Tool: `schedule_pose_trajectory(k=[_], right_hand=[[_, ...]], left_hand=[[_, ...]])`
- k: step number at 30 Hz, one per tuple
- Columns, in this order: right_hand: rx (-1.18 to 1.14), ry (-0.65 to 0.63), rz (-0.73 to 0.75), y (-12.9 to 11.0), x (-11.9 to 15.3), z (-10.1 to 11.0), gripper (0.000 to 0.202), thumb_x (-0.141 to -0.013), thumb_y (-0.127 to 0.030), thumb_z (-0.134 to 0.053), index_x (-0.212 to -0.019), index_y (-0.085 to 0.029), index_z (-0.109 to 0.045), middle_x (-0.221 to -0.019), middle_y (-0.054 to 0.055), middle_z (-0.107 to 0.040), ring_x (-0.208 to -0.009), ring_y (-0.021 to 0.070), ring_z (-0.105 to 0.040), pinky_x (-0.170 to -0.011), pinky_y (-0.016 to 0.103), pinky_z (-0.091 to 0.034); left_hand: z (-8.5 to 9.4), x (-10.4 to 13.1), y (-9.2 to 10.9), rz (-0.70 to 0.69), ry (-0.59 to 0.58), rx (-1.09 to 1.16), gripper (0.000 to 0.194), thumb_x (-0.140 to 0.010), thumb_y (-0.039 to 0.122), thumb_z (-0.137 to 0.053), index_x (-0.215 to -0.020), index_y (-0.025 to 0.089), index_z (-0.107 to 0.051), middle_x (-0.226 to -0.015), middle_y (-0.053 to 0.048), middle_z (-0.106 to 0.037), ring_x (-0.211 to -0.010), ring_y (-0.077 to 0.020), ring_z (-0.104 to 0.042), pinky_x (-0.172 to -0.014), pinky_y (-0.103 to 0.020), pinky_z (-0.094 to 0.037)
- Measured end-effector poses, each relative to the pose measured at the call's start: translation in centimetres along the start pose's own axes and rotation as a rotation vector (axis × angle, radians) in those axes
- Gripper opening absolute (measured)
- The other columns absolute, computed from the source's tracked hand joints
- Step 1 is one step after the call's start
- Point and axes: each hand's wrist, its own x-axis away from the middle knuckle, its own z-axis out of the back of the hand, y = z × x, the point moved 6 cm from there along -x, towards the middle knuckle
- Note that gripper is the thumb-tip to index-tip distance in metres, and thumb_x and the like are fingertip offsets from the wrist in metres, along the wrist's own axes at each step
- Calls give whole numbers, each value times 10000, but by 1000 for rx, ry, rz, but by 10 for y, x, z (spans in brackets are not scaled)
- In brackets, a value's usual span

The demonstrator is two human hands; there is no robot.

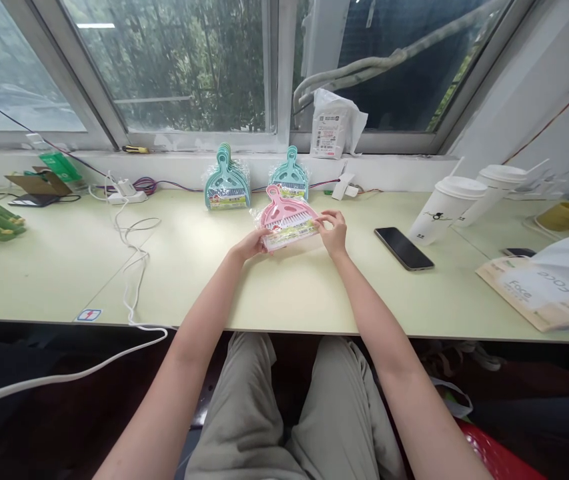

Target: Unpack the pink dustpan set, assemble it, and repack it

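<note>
A pink dustpan and brush set (287, 212) in a clear plastic wrapper is held above the table, its handle pointing toward the window. My left hand (253, 244) grips its lower left corner, thumb on top. At the right edge, my right hand (333, 232) pinches the wrapper between thumb and fingers. Behind the pink set, a stack of wrapped green dustpan sets (227, 181) leans at the wall on the left. Another green dustpan set (290, 175) stands just behind, its lower part partly covered by the pink one.
A black phone (404, 248) and white lidded cups (444, 207) stand to the right, with a paper bag (547, 283) beyond. White cables (137, 250) run from a power strip (127, 195) over the table's left side. A white package (331, 127) rests on the sill.
</note>
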Motion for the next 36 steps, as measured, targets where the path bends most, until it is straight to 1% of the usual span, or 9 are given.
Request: schedule_pose_trajectory(k=[2, 6, 10, 14, 17, 21, 27, 31, 36], right_hand=[[-79, -18, -78, 8, 1, -4, 152, -783, -289, -651, -894, -188, -675, -1136, 94, -580, -995, 196, -593, -883, 356, -493], [-281, -171, -342, 33, 4, -20, 558, -746, -252, -684, -1276, -208, -516, -1249, 115, -570, -978, 181, -624, -817, 328, -534], [-390, -407, -574, 54, 13, -37, 451, -726, -242, -694, -1157, -134, -617, -1008, 83, -703, -884, 196, -658, -757, 333, -564], [-437, -279, -626, 65, 10, -30, 404, -712, -187, -675, -1109, -125, -627, -1022, 91, -716, -805, 183, -678, -672, 325, -581], [-386, -160, -618, 68, 7, -24, 409, -725, -167, -642, -1130, -125, -603, -1041, 104, -717, -816, 177, -686, -696, 325, -576], [-189, -147, -485, 56, 5, -22, 351, -742, -207, -644, -1089, -163, -616, -974, 75, -739, -849, 180, -690, -795, 338, -544], [111, -164, -350, 37, 12, -25, 270, -756, -219, -647, -1023, -231, -609, -938, 30, -742, -814, 181, -683, -791, 322, -506], [163, -160, -292, 38, 6, -37, 247, -782, -182, -613, -1024, -223, -580, -946, 40, -732, -803, 180, -679, -754, 289, -488], [303, -155, -265, 44, -18, -59, 245, -831, -160, -543, -1073, -203, -534, -1016, 77, -705, -906, 222, -659, -775, 305, -463]], left_hand=[[-2, 0, 0, 1, -28, -38, 404, -809, 257, -490, -1165, 69, -515, -755, -105, -705, -483, -135, -617, -345, -170, -340], [1, -2, 0, -28, -20, -111, 418, -797, 269, -517, -1166, 74, -508, -698, -82, -694, -455, -141, -612, -342, -181, -317], [-1, -3, -3, -32, 11, -209, 436, -847, 393, -509, -1162, 92, -525, -633, -55, -666, -461, -144, -607, -378, -196, -345], [-5, -1, 1, -121, 59, -281, 548, -878, 555, -441, -1230, 136, -474, -771, -76, -692, -558, -144, -645, -465, -200, -411], [2, -2, 5, -214, 183, -326, 615, -795, 432, -635, -1303, 206, -371, -965, -70, -688, -631, -137, -667, -510, -197, -436], [19, -7, 2, -227, 354, -411, 442, -815, 307, -605, -1216, 192, -461, -1029, -83, -678, -636, -132, -662, -556, -228, -464], [34, -1, 14, -277, 731, -970, 245, -829, 338, -605, -1057, 248, -594, -982, -35, -720, -871, -205, -667, -740, -289, -464], [34, -12, 18, -237, 772, -1120, 246, -874, 336, -549, -1109, 267, -567, -1043, -40, -712, -945, -227, -656, -758, -295, -448], [43, -45, 26, -184, 758, -1211, 246, -914, 297, -480, -1148, 230, -507, -1018, -91, -696, -962, -241, -649, -762, -301, -443]])
